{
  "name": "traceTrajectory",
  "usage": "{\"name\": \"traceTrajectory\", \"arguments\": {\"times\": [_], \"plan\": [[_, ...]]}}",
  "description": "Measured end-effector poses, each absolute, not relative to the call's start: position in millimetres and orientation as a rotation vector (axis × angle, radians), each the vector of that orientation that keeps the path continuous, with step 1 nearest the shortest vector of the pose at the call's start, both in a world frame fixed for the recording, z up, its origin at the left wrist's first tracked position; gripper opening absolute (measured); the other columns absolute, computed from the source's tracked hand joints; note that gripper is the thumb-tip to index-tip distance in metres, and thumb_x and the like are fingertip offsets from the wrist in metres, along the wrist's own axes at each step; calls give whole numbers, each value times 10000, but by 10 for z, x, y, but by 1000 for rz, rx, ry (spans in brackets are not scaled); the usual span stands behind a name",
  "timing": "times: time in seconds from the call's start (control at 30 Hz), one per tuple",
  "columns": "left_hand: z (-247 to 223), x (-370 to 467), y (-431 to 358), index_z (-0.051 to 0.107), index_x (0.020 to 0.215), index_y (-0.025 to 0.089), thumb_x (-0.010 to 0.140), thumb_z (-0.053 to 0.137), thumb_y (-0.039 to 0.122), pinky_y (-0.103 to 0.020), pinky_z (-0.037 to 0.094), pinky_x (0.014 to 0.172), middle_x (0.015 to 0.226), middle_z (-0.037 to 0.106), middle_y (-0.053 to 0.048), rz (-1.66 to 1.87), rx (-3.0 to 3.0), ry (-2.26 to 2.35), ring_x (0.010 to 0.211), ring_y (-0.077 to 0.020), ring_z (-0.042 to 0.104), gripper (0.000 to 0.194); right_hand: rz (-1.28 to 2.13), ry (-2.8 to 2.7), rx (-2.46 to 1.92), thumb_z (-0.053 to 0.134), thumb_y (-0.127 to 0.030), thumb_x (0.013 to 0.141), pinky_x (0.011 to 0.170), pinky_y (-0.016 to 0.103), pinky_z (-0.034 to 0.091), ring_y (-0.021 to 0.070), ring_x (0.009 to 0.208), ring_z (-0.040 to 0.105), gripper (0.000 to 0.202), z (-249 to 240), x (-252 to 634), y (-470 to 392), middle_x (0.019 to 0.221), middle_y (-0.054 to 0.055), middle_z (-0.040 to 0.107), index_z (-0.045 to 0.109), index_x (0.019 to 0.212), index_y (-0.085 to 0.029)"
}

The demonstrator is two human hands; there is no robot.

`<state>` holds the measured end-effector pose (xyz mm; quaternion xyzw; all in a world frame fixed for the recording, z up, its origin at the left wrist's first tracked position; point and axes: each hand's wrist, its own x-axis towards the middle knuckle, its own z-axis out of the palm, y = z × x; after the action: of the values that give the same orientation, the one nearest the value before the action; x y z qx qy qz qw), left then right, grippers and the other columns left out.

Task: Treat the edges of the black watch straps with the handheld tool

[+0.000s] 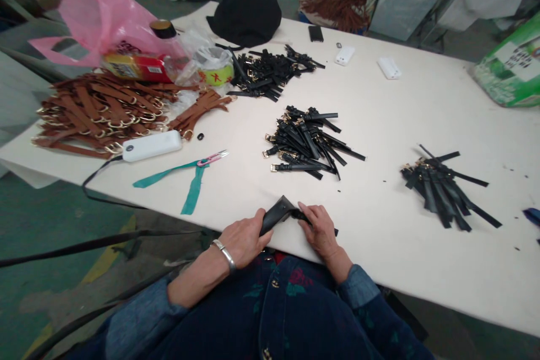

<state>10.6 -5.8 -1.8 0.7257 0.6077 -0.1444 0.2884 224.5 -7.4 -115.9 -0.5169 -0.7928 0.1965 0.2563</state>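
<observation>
At the table's front edge my left hand (247,238) is closed round the wide part of a black leather strap (276,215). My right hand (319,232) pinches the narrower part of that strap, whose end shows beyond my fingers. Some of the strap is hidden under both hands. Ahead lies a pile of black buckle straps (307,138) with gold buckles. Off to the right is a smaller bunch of wider black straps (441,185). Left of my hands rest pink-handled thread snips (211,158) with a teal ribbon (192,194) tied on.
Brown straps (97,109) are heaped at the left beside a white power bank (152,146) with a cable. Behind stand a pink bag (105,17), a black cap (248,14) and more black straps (270,70). A green bag (512,67) occupies the right edge.
</observation>
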Motion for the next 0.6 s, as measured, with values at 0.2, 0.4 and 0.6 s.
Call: {"name": "traceTrajectory", "arguments": {"times": [0.2,0.4,0.6], "plan": [[-74,-9,-47,394,1029,206,799,286,490,-281,394,589,799,627,-62,-357,1881,1638,722,-205,604,381,437,-2267,-1384,439,-179,833,719,351,408,194,820,450,326,-1186,2240,-72,911,72,537,528,1140,-242],[-17,-74,-105,392,1035,217,801,282,487,-291,393,587,782,632,-58,-395,1922,1649,716,-217,606,374,413,-2247,-1374,437,-183,832,695,344,408,186,782,449,287,-1177,2222,-64,865,71,546,566,1084,-230],[44,41,-172,374,1068,224,804,299,469,-304,403,623,815,637,-58,-426,1899,1634,750,-222,612,368,444,-2243,-1372,433,-180,831,692,344,409,186,782,451,280,-1144,2219,-62,867,67,554,571,1070,-231]]}}
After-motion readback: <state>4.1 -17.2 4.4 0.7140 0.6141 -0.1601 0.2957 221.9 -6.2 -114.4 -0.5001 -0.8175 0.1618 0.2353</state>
